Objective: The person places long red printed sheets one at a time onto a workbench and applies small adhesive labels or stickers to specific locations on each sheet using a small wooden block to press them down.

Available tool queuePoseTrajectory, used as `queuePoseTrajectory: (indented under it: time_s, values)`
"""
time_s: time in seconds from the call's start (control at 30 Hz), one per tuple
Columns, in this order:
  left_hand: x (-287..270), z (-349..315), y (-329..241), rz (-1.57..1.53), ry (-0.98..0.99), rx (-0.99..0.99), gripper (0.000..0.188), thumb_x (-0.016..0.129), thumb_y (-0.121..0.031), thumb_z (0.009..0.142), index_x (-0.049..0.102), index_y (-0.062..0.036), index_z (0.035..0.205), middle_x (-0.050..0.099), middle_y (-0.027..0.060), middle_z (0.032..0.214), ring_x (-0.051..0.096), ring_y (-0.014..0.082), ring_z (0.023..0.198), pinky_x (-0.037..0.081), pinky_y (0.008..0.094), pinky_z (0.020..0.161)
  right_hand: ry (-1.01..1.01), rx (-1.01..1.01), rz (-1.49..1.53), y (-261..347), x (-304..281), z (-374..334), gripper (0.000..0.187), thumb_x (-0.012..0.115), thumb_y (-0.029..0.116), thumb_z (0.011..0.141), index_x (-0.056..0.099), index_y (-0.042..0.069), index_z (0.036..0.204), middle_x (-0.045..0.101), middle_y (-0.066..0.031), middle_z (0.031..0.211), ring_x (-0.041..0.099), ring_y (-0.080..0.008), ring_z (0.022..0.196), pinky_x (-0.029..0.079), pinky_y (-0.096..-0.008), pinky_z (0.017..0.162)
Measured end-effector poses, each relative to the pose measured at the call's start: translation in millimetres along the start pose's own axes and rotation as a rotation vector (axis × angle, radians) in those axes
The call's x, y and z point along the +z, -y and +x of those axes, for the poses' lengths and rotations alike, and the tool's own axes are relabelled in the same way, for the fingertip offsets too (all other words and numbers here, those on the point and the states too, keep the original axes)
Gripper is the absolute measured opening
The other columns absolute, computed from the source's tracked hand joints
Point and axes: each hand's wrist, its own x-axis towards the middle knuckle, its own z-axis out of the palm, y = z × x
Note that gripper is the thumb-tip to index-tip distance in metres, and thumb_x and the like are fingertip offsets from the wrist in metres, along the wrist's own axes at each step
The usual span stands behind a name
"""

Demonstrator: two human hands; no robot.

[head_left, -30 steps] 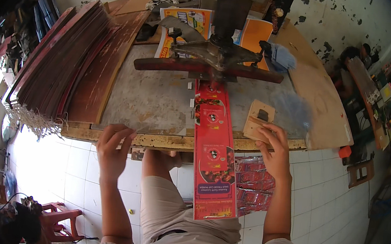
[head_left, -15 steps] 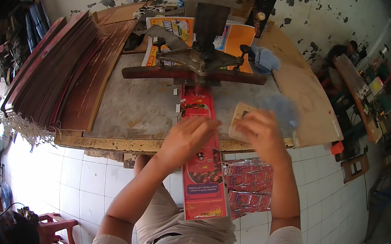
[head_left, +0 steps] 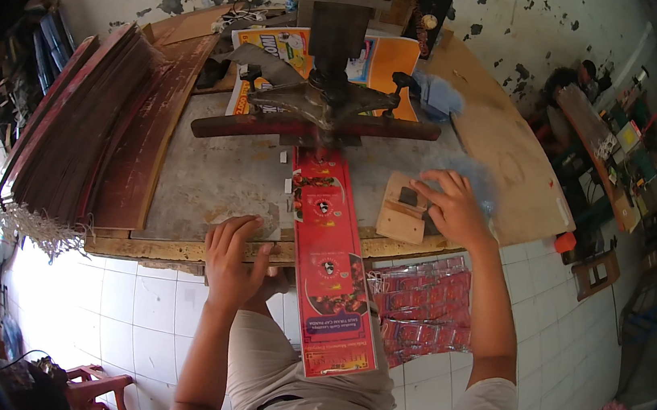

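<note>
A long red printed strip runs from beneath the dark metal press over the table's front edge and down to my lap. To its left, my left hand is open at the table edge, fingers apart and holding nothing. On the right, my right hand hovers at a small wooden block that has a dark square patch on top. Its fingers are spread, with the tips by the block's upper right side; whether they touch it I cannot tell. A blurred bluish see-through thing lies behind that hand.
Reddish-brown boards stand stacked at the table's left, strings hanging from their near end. Bundles of red packets lie below the table edge on the right. A red stool is at lower left. Another person sits at far right.
My left hand has come off the red strip and moved left to the table edge, its fingers spreading. My right hand has opened out beside the wooden block. The view has shifted slightly.
</note>
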Motion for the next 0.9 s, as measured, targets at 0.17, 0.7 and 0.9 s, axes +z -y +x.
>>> queuePoseTrajectory:
  time_s: [0.17,0.7,0.9]
  values:
    - [10.3,-13.7,3.8,0.075,-0.022,0.013,0.04,0.068,-0.03,0.104,0.073,-0.0052,0.136,0.077,0.0139,0.133,0.071,0.0368,0.124,0.048,0.0503,0.107,0.026,-0.009,0.016,-1.2,-4.9,4.0,0.061,0.07,0.0,0.094,0.074,0.022,0.151,0.066,-0.0078,0.149,0.059,-0.0305,0.137,0.045,-0.0484,0.116]
    - [19.1,-17.1,10.6,0.135,-0.063,0.042,0.043,0.059,-0.039,0.109,0.076,-0.0075,0.132,0.079,0.0079,0.131,0.073,0.0312,0.122,0.05,0.0461,0.104,-0.016,0.078,0.347,17.7,-10.6,20.5,0.047,0.073,0.011,0.103,0.072,0.007,0.15,0.07,-0.0148,0.148,0.062,-0.0366,0.135,0.049,-0.0472,0.118]
    - [19.2,-18.3,12.2,0.143,-0.065,0.05,0.043,0.059,-0.039,0.108,0.077,-0.008,0.131,0.08,0.0073,0.13,0.074,0.0306,0.121,0.05,0.0455,0.103,0.033,0.112,0.321,28.4,-12.2,25.0,0.052,0.081,0.021,0.102,0.071,0.005,0.151,0.075,-0.0159,0.14,0.067,-0.0357,0.129,0.054,-0.0446,0.114]
